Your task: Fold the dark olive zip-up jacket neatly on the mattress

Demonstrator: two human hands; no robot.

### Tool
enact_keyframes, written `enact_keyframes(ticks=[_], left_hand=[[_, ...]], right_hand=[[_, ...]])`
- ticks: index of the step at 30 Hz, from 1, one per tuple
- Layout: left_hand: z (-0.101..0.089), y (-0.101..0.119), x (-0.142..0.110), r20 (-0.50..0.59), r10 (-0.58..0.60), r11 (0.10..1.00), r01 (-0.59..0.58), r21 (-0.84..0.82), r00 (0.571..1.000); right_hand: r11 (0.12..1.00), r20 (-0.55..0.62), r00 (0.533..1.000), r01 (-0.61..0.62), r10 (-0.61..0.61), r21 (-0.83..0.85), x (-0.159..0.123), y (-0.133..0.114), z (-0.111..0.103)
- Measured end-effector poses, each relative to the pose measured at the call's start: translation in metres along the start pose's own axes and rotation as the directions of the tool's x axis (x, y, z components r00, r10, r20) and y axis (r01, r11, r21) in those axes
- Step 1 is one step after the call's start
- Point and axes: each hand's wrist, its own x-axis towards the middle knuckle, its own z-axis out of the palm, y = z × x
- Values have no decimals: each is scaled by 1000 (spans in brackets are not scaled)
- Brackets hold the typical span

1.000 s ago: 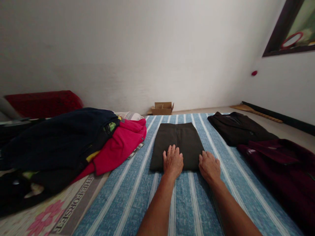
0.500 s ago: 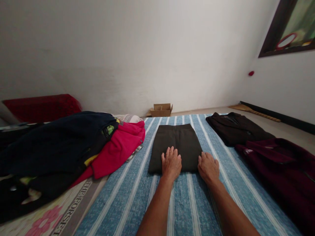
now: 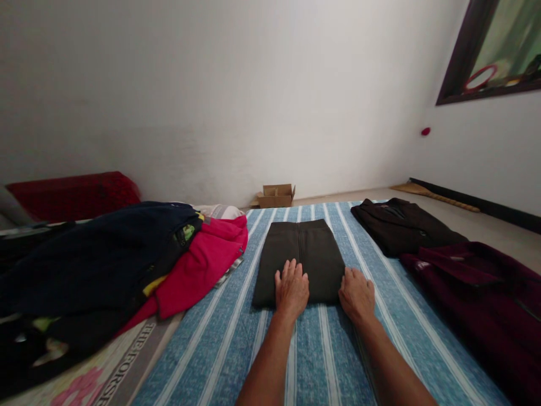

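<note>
A dark olive-grey zip-up jacket (image 3: pixel 301 239) lies folded into a neat rectangle on the blue striped sheet (image 3: pixel 215 332), its zip line running down the middle. My left hand (image 3: pixel 292 287) rests flat on its near part, fingers spread over the cloth. At the jacket's near right edge, my right hand (image 3: pixel 357 290) has its fingers curled in against the fabric, gripping the border; the fingertips are partly hidden.
To the left, a pile holds a navy garment (image 3: pixel 97 254) and a bright pink one (image 3: pixel 203 265). On the right lie a folded dark brown garment (image 3: pixel 406 225) and a maroon one (image 3: pixel 473 293). A cardboard box (image 3: pixel 276 196) stands by the wall.
The view has tilted up slightly, so everything sits a little lower. Both hands keep their places on the folded jacket.
</note>
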Motion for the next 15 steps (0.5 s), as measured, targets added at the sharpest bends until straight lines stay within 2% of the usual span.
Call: enact_keyframes(ticks=[8,11,15], left_hand=[[-1,-1,0,8,-6,1000,6,-7,1000],[-2,-1,0,0,-7,1000,7,-2,1000],[-3,-1,1,5,-7,1000,7,23,1000]], right_hand=[[999,0,1000,-12,12,44,2,-1,-1],[993,-34,995,101,-99,57,2,-7,1],[949,20,953,300,-303,94,-1,-18,5]])
